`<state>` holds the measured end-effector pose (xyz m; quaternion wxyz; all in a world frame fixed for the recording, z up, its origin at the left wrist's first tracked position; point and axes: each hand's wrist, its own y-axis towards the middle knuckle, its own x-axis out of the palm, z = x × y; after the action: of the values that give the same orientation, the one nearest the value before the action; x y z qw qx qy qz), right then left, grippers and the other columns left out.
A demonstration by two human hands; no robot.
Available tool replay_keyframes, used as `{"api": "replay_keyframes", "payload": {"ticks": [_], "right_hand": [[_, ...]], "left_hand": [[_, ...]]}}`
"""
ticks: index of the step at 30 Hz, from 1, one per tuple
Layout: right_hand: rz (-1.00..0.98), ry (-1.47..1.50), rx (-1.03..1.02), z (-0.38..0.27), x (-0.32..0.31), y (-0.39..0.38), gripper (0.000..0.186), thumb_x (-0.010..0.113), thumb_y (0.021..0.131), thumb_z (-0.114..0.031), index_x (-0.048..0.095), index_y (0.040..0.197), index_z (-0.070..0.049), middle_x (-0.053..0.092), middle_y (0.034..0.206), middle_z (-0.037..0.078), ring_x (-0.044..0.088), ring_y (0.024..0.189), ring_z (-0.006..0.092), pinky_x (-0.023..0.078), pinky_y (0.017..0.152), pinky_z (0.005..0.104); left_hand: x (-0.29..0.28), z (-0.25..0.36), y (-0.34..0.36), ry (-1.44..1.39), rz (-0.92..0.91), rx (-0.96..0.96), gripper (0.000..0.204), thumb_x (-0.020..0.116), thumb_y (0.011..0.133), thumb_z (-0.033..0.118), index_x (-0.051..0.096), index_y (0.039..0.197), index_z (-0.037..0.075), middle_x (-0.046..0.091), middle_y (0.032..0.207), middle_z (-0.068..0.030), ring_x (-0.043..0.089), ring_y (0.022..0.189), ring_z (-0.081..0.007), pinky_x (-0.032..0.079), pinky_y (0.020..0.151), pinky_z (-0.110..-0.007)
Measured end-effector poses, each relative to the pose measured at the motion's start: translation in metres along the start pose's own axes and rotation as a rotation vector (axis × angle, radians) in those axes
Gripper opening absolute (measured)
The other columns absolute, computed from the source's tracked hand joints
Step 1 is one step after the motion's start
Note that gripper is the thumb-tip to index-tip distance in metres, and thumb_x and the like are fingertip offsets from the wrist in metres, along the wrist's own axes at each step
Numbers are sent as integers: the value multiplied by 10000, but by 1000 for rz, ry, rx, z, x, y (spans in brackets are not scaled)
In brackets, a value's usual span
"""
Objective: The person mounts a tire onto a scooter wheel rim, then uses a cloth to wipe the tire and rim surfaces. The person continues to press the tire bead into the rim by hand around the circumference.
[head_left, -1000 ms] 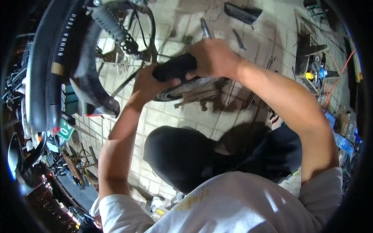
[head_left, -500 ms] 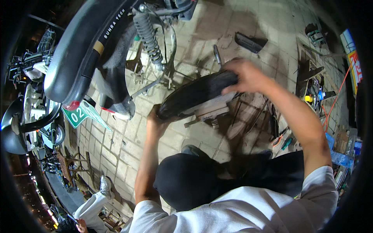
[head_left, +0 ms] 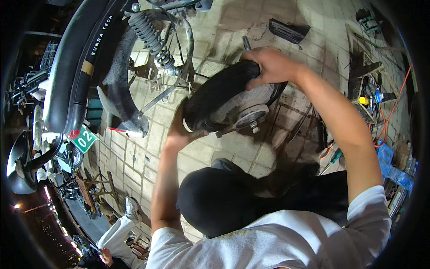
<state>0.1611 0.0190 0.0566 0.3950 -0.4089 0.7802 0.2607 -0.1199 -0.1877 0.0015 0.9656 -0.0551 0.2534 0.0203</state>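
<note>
Between my two hands is a small scooter wheel (head_left: 219, 89) with a black tyre and a grey metal hub; an axle with a nut (head_left: 254, 126) sticks out of its side. My left hand (head_left: 181, 130) grips the tyre at its near left edge, thumb along the lower side. Over the far right part of the tyre my right hand (head_left: 271, 67) is wrapped. The wheel is tilted, hub side toward me. Just beyond and left stands the scooter's rear end, with a coil spring shock absorber (head_left: 152, 40) and a black rear mudguard (head_left: 118, 92).
A black seat (head_left: 67, 85) rises at the left. On the paving lie a black plastic cover (head_left: 289, 30) and a tool handle (head_left: 246, 42). At the right is a wooden tray of tools (head_left: 365, 85) and an orange cable (head_left: 394, 107). Another person's leg (head_left: 118, 228) shows lower left.
The wheel has been turned so that its hub and axle face me more. My right hand has shifted left with it, and the scooter sits further left in view.
</note>
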Motion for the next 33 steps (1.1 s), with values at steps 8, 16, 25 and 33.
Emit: {"api": "replay_keyframes", "payload": {"ticks": [8,16,25,33], "right_hand": [[124,72,-190,7,1,-23,711,865,622,-392,614,1149,13,654,1044,201,613,1010,399,462,928,450],[-144,-173,-179,-45,-1,-13,786,850,644,-439,568,1245,-19,664,1104,173,628,1070,347,500,911,427],[-343,-190,-190,-55,-9,37,529,838,607,-435,704,912,-24,700,849,148,676,886,338,519,813,418],[-286,-115,-193,-59,-4,45,434,832,609,-391,725,819,-26,708,792,152,692,814,334,535,764,420]], "left_hand": [[28,-24,-30,-155,282,-19,745,941,574,108,576,1211,-21,683,1130,-145,657,1034,-219,522,915,-344],[26,46,-11,148,71,-7,727,940,587,212,584,1173,-30,705,1032,-147,680,958,-235,541,843,-360],[17,28,16,-62,-1,-79,522,916,648,221,632,1011,-25,702,880,-103,634,782,-147,530,741,-306],[17,28,17,-43,34,-230,575,923,631,254,630,1048,-14,690,900,-84,615,813,-150,525,769,-309]]}}
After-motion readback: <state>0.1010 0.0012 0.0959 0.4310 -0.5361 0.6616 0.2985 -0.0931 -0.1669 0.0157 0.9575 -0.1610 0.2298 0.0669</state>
